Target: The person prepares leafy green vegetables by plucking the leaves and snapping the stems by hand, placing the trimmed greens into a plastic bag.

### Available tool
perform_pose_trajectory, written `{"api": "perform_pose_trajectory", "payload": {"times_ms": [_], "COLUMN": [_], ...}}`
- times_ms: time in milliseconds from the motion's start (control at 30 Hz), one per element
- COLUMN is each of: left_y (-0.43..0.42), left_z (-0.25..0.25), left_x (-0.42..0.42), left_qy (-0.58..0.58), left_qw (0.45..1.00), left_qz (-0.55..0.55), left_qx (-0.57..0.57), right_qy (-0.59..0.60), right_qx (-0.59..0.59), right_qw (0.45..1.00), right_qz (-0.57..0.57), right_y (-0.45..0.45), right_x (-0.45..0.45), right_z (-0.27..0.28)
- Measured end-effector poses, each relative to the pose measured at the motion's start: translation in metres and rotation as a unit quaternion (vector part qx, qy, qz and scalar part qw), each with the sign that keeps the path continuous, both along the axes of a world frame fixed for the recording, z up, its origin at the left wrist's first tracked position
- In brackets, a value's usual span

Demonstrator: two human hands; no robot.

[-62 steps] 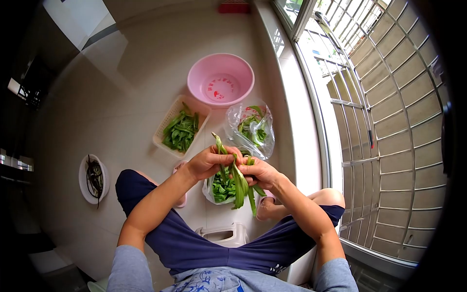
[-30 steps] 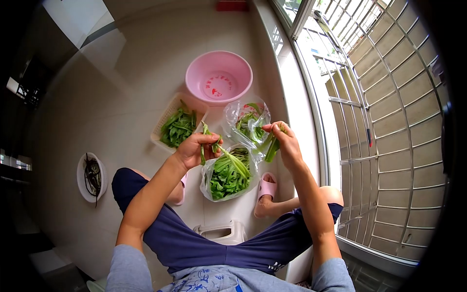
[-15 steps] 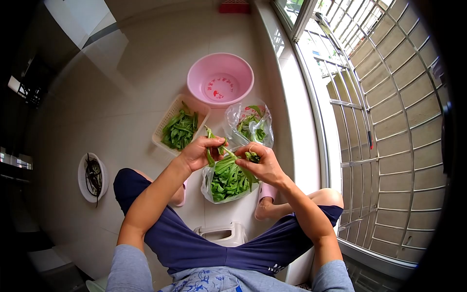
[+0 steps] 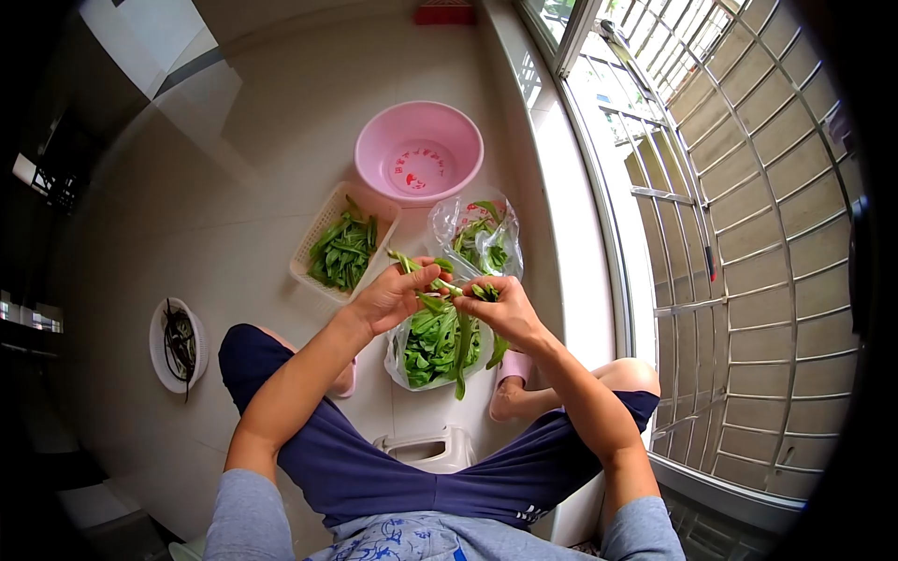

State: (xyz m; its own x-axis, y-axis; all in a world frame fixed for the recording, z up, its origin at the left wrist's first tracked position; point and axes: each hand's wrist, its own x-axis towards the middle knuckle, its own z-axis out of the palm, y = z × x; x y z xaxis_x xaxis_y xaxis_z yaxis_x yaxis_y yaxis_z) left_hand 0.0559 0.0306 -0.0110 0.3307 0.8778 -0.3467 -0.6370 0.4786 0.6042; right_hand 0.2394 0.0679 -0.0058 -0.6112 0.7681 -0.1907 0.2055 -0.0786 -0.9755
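- A long, pale-stemmed green leafy stalk [image 4: 447, 288] is held in the air between two bare hands, leaf trailing toward six o'clock; clock directions run from it, twelve being the top of the view.
- At nine o'clock the left hand [image 4: 393, 296] has its grip clamped on the stalk, an end jutting out past the thumb.
- Near four o'clock the right hand [image 4: 502, 310] has its grip pinched together on the same stalk, with more green leaf [image 4: 486, 294] against the fingers.
- At six o'clock, just below, a clear plastic bag [image 4: 397, 370] of leafy greens [image 4: 432, 348] stands open on the floor.
- At one o'clock lies a red-printed clear plastic bag [image 4: 447, 213], also with greens.
- At ten o'clock a cream rectangular plastic basket [image 4: 382, 208] holds green leaves [image 4: 343, 251].
- Near twelve o'clock, beyond both, sits a round pink plastic basin [image 4: 374, 154].
- Between eight and nine o'clock, well apart, a white plastic basket [image 4: 198, 329] holds dark, thin strips [image 4: 178, 338].
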Motion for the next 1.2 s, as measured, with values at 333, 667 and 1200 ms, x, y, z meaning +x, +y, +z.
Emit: {"api": "perform_pose_trajectory", "payload": {"times_ms": [333, 667, 1200], "left_y": [-0.009, -0.008, -0.008], "left_z": [-0.003, -0.004, -0.009], "left_x": [0.011, 0.009, 0.004], "left_qy": [0.123, 0.127, 0.008], "left_qw": [0.991, 0.992, 0.996], "left_qz": [-0.003, 0.008, -0.058], "left_qx": [0.045, 0.003, 0.066], "right_qy": [0.06, 0.039, 0.176], "right_qx": [-0.262, -0.234, -0.283], "right_qw": [0.963, 0.971, 0.942], "right_qz": [-0.007, 0.038, 0.049], "right_y": [0.002, 0.003, -0.009], "right_x": [-0.001, 0.0, -0.003], "right_z": [0.006, 0.004, -0.005]}}
